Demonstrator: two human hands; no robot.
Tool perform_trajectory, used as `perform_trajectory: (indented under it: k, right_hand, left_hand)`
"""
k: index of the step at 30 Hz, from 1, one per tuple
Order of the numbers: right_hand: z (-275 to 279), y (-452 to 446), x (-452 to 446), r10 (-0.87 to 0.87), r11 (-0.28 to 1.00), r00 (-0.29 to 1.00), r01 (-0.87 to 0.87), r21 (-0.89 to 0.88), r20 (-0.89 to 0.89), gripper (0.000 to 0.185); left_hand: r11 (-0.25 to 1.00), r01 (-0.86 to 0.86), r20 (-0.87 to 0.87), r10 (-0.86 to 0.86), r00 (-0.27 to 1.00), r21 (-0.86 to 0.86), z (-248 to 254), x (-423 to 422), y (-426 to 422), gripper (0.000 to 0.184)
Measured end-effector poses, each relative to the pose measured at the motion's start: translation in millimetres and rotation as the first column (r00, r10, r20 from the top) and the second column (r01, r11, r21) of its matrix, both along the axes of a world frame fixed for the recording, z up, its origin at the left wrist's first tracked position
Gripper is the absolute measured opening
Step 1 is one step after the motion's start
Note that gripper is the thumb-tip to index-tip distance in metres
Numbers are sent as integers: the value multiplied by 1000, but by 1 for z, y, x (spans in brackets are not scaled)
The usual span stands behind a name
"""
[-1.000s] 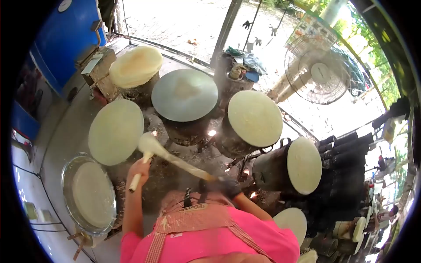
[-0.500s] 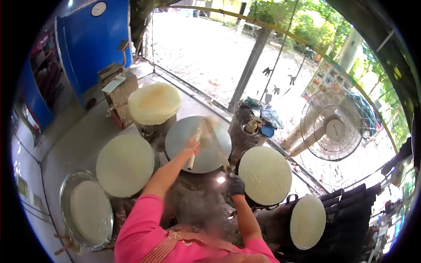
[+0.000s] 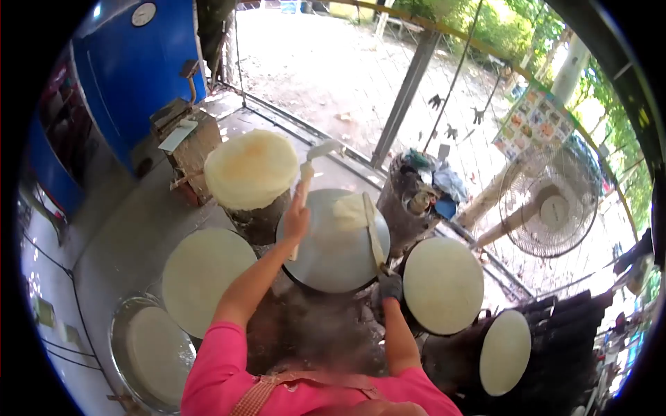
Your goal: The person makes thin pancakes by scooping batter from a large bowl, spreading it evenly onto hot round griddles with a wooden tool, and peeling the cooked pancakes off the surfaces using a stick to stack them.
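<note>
Bare and closed, my left hand [image 3: 297, 220] grips a pale wooden stick [image 3: 306, 175] with a curved, whitish end at its top, over the left edge of the middle griddle [image 3: 326, 260]. My right hand [image 3: 390, 286], in a dark glove, is closed round the handle of a long flat scraper [image 3: 375, 232]. The scraper's blade lies over the griddle's right side, against a pale patch of batter [image 3: 350, 211] near the far edge. The rest of the griddle's grey surface is bare.
Batter-covered griddles stand left [image 3: 208, 277], right [image 3: 444, 286] and far right [image 3: 505, 352]. A stack of flatbreads [image 3: 251, 170] is behind on the left. A metal basin [image 3: 125, 340] sits lower left. A drum with cloths [image 3: 415, 177] and a fan [image 3: 553, 208] stand back right.
The stick in my left hand has moved up and left, its curved end now beyond the griddle. The scraper has shifted right, and a pale patch of batter now shows on the griddle.
</note>
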State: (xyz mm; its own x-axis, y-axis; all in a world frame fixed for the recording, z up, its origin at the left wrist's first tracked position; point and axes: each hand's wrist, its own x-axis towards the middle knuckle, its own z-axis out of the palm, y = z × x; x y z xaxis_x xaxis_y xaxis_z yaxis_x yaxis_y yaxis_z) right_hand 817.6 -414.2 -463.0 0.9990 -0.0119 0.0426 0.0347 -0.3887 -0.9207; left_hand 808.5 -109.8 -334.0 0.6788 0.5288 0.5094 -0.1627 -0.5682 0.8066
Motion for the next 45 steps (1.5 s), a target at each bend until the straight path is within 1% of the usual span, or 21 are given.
perform_trajectory:
  k: [2, 4, 6, 8, 9, 17, 18, 20, 25, 26, 28, 30, 31, 32, 34, 35, 37, 38, 40, 41, 45]
  right_hand:
    - [1, 49, 8, 119, 892, 983, -169, -420, -141, 31]
    - [3, 85, 19, 531, 59, 824, -272, -960, -201, 33]
    - [-59, 41, 52, 519, 258, 855, -153, -954, 3, 29]
    - [40, 7, 7, 118, 974, 992, -125, -188, -47, 26]
    - [-88, -21, 40, -48, 994, 978, 28, -104, -203, 26]
    - [34, 31, -13, 183, 966, 972, -206, -158, -146, 26]
    - [-53, 4, 11, 29, 992, 997, -21, 128, -67, 26]
    - [-104, 28, 12, 36, 966, 994, -7, -259, 108, 28]
    - [94, 71, -23, 225, 945, 788, -320, -69, -574, 30]
    - [47, 49, 4, 326, 846, 875, -440, -302, -359, 28]
    - [-1, 1, 36, 310, 902, 873, -145, 406, -376, 29]
    - [-54, -7, 71, 329, 845, 768, 21, 534, -549, 29]
    - [-112, 1, 73, 372, 925, 928, -371, -79, 3, 26]
    - [-150, 11, 78, 649, 655, 631, -180, -734, 425, 24]
    - [-11, 30, 33, 383, 924, 797, -328, 197, -468, 22]
    - [7, 22, 34, 409, 912, 758, -344, 221, -508, 21]
    - [-5, -19, 68, 611, 771, 768, -632, -73, -191, 20]
    - [-24, -39, 97, 781, 554, 589, -502, -665, 207, 21]
    - [-44, -30, 131, 370, 859, 720, -24, 512, -587, 36]
    - [-59, -26, 129, 510, 860, 739, -444, 251, -440, 37]
    - [9, -12, 75, 578, 816, 577, -384, 432, -578, 33]
  left_hand:
    - [960, 163, -221, -214, 951, -229, 15, -45, 8, 63]
    - [956, 177, -308, -245, 919, -232, -56, -87, 21, 65]
    - [934, 93, -507, -268, 819, -344, -84, -157, 14, 66]
    - [934, 94, -483, -262, 835, -345, -118, -211, 23, 66]
    - [934, 94, -471, -259, 843, -345, -136, -238, 27, 65]
    - [962, 54, -587, -207, 782, -266, -108, -277, 22, 64]
    - [989, 113, -547, -145, 824, -92, -110, -274, 23, 65]
    - [987, 163, -516, -132, 846, 15, -110, -272, 21, 66]
    - [957, 101, -559, -242, 793, -270, -104, -265, 2, 67]
    - [972, 92, -572, -203, 795, -217, -104, -267, 0, 67]
    - [990, 108, -553, -143, 821, -96, -102, -268, -6, 65]
    - [991, 57, -543, -115, 832, -122, -100, -264, -15, 66]
    - [988, 22, -546, -102, 831, -150, -96, -265, -19, 66]
    - [984, -9, -542, -92, 836, -180, -91, -260, -25, 66]
    - [974, -50, -537, -79, 840, -220, -94, -259, -35, 65]
    - [973, -60, -530, -69, 845, -222, -100, -259, -34, 65]
    - [981, -77, -531, -29, 847, -177, -100, -261, -36, 63]
    - [988, -81, -536, -2, 844, -131, -93, -260, -38, 63]
    - [988, -108, -546, 32, 837, -108, -85, -257, -46, 63]
    - [983, -133, -550, 41, 834, -128, -83, -258, -51, 63]
    - [919, -280, -651, 34, 759, -279, -85, -264, -56, 64]
